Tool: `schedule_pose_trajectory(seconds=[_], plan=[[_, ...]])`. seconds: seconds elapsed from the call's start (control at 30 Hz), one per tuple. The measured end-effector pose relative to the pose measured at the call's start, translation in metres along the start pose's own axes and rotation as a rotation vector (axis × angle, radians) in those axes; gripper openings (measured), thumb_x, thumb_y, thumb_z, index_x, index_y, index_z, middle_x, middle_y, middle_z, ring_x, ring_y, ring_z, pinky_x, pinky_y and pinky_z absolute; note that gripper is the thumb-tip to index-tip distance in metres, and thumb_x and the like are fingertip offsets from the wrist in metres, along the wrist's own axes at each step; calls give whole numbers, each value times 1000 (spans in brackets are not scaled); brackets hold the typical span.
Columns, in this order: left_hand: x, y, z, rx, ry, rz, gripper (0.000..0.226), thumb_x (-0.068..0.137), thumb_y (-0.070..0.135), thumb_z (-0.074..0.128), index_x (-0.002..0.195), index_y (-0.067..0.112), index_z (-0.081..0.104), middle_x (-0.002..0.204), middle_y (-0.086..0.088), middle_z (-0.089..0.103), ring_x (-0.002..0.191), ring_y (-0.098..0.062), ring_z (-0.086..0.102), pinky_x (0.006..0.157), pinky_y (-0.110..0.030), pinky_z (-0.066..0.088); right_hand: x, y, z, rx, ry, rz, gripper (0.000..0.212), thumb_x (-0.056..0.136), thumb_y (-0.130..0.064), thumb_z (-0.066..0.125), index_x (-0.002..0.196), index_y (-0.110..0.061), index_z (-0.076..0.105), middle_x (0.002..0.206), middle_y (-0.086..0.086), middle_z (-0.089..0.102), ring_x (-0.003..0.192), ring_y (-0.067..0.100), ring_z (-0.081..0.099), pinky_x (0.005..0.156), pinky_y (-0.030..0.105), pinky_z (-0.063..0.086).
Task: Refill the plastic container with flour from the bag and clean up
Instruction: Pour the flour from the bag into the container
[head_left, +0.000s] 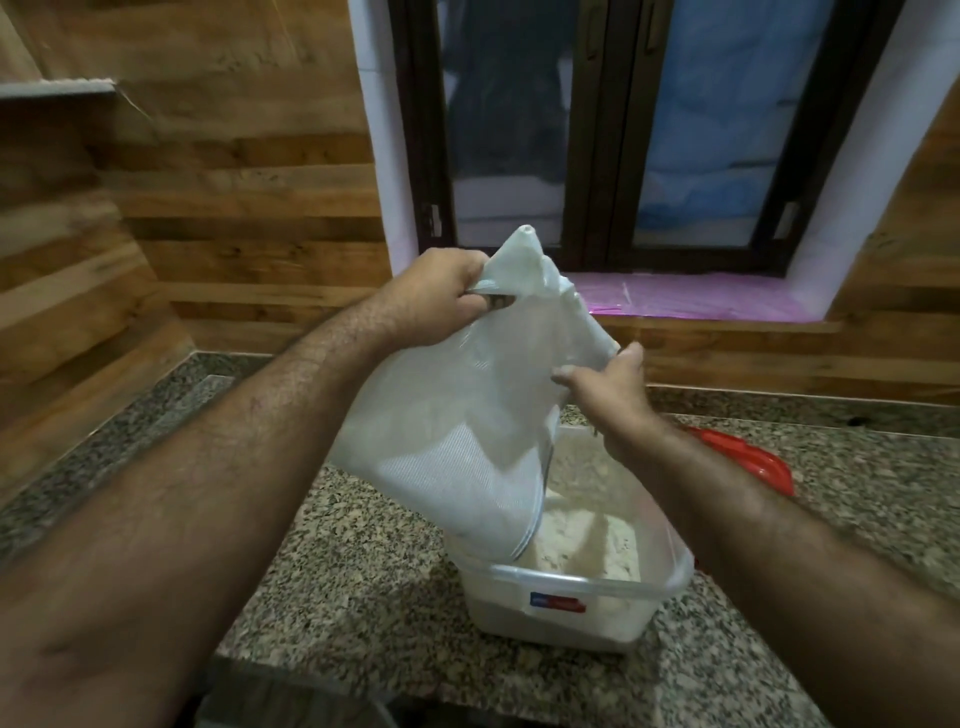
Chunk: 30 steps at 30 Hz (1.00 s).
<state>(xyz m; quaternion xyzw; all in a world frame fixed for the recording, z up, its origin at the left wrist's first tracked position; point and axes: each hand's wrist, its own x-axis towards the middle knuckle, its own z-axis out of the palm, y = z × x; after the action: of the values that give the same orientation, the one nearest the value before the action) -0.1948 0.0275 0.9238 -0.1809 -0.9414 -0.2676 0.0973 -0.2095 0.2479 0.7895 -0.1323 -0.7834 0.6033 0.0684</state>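
Note:
A translucent white flour bag (457, 415) hangs upside down over the clear plastic container (571, 587), its open mouth down inside the container. My left hand (441, 296) grips the bag's upper corner. My right hand (602, 384) pinches the bag's other bottom corner, lower and to the right. The bag looks nearly flat. Pale flour (582, 540) lies heaped in the container, which stands on the speckled granite counter (363, 571) and bears a small red and blue label on its near side.
A red lid (748, 457) lies on the counter to the right, partly hidden behind my right forearm. Wood-panelled walls rise behind and at the left. A dark-framed window with a pink-covered sill (701, 296) sits above the counter's back edge.

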Motion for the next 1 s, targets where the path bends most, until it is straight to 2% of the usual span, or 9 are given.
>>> schedule_pose_trajectory(seconds=[0.1, 0.2, 0.27, 0.37, 0.47, 0.57, 0.7, 0.87, 1.0], plan=[[-7, -12, 4, -3, 79, -20, 27, 104, 39, 69, 120, 18, 75, 108, 2, 74, 97, -11, 70, 88, -33, 62, -21, 2, 5, 220, -208, 225, 75, 76, -36, 86, 140, -12, 55, 137, 3, 66, 123, 21, 61, 97, 39, 48], [-9, -22, 2, -46, 182, -28, 31, 104, 45, 67, 118, 19, 75, 106, 4, 74, 95, -9, 70, 80, -26, 59, -31, 1, -2, 400, -480, 321, 28, 95, -28, 75, 123, -23, 69, 126, 4, 74, 114, 25, 69, 91, 42, 58], [-11, -29, -1, -97, 262, -48, 40, 103, 53, 65, 120, 18, 75, 109, 2, 76, 97, -14, 73, 82, -31, 61, -33, 1, -6, 434, -578, 293, 31, 95, -21, 74, 126, -18, 71, 114, 4, 78, 101, 26, 73, 86, 41, 61], [-17, -43, -4, -225, 351, -93, 41, 102, 55, 65, 118, 18, 75, 107, 3, 77, 98, -14, 75, 84, -37, 64, -30, 10, -5, 435, -705, 258, 42, 91, -9, 73, 133, -5, 70, 123, 11, 76, 111, 32, 72, 104, 46, 56], [-25, -59, 2, -377, 369, -164, 35, 102, 51, 68, 115, 20, 76, 103, 5, 80, 93, -14, 78, 85, -43, 67, -18, 19, 0, 317, -679, 221, 40, 91, 2, 73, 131, -4, 70, 130, 15, 75, 123, 36, 70, 112, 49, 52], [-30, -71, 9, -509, 342, -221, 31, 101, 50, 70, 114, 22, 77, 101, 5, 82, 91, -14, 80, 85, -47, 68, -12, 24, 0, 184, -629, 206, 27, 95, 5, 69, 119, -7, 72, 117, 10, 80, 113, 30, 73, 105, 43, 55], [-22, -65, 6, -501, 308, -186, 32, 101, 48, 72, 114, 19, 78, 102, 5, 81, 90, -12, 80, 78, -35, 68, -12, 30, 5, 106, -596, 213, 20, 94, 2, 70, 105, -13, 76, 96, -1, 83, 97, 20, 71, 93, 35, 47], [-10, -61, -13, -410, 330, -100, 41, 99, 52, 71, 123, 19, 76, 109, 10, 78, 96, -4, 76, 73, -16, 60, -16, 19, 17, 136, -619, 158, 48, 83, 5, 81, 127, -10, 69, 125, 10, 78, 123, 31, 70, 114, 48, 48], [-13, -87, -18, -505, 362, -135, 37, 100, 49, 72, 120, 19, 76, 107, 8, 80, 93, -7, 78, 78, -26, 65, -21, 7, 30, 101, -543, 133, 44, 87, 4, 78, 127, -11, 68, 121, 7, 79, 116, 27, 74, 109, 47, 54]])
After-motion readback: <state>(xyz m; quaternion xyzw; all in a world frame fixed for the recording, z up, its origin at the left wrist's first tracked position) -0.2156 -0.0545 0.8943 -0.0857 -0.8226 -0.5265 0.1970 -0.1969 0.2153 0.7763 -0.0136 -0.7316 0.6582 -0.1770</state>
